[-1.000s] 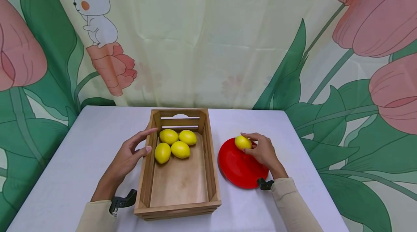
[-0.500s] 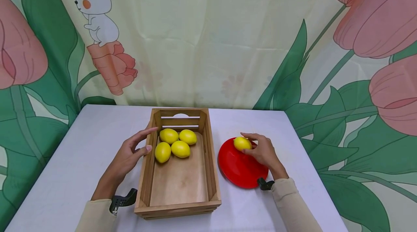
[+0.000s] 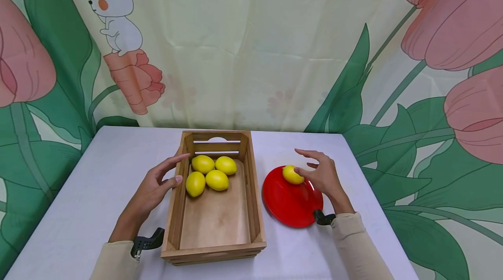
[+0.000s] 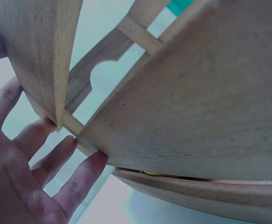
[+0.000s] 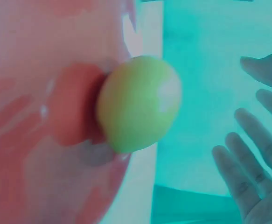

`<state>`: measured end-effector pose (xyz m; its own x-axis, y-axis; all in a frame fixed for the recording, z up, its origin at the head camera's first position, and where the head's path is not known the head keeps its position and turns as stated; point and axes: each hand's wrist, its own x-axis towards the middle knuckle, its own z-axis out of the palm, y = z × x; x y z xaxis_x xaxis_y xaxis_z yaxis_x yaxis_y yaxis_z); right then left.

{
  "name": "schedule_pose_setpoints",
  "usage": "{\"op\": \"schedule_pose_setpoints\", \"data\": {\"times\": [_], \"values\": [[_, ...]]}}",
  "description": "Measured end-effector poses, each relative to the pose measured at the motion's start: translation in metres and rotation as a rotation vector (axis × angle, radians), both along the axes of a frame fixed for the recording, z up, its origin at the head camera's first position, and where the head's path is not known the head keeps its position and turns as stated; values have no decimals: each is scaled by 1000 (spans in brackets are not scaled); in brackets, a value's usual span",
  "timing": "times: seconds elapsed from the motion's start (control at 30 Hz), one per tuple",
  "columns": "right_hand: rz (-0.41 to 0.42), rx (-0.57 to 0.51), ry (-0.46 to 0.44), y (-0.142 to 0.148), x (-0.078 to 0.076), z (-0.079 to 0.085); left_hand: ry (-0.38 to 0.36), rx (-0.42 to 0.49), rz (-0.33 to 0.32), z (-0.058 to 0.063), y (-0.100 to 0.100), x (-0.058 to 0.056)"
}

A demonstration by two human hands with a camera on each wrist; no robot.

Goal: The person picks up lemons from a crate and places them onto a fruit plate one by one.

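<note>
A yellow lemon (image 3: 291, 175) lies on the far part of a red plate (image 3: 291, 208), to the right of the wooden crate (image 3: 215, 251). My right hand (image 3: 325, 178) is just beside this lemon with thumb and fingers spread; the right wrist view shows a gap between the fingers and the lemon (image 5: 139, 105). Several more lemons (image 3: 217, 180) are grouped at the crate's far end. My left hand (image 3: 151, 190) rests against the crate's left wall; in the left wrist view its fingertips touch the wooden slats (image 4: 173, 107), fingers extended and holding nothing.
Both crate and plate stand on a table with a white cloth (image 3: 118, 171). Behind the table hangs a curtain (image 3: 251, 53) printed with tulips and a rabbit. A black strap (image 3: 148, 240) goes round each wrist.
My right hand has let go of the lemon on the plate; its fingers have spread and drawn back slightly to the right. The left hand stays at the crate wall.
</note>
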<state>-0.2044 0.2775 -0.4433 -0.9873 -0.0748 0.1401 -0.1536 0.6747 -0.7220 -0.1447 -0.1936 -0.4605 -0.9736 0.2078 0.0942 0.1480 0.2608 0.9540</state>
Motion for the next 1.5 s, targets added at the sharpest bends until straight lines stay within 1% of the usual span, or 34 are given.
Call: {"op": "schedule_pose_setpoints", "data": {"times": [0.13,0.23,0.43,0.67,0.7,0.97,1.2,1.5], "values": [[15,-31,133,-6,-1,11,6,3,-5,0,-1,0],[29,-57,204,-14,-1,22,12,3,-6,0,-1,0],[75,-106,289,-31,0,45,14,8,-6,0,0,0],[151,-176,354,-65,21,92,19,14,-6,-1,0,0],[164,-189,360,-69,21,96,17,14,-6,-1,0,1],[246,-272,394,-93,22,114,17,14,-4,-1,1,1],[304,-356,415,-121,20,123,16,19,6,-2,0,2],[372,-405,457,-153,18,135,11,21,15,-4,2,0]]}}
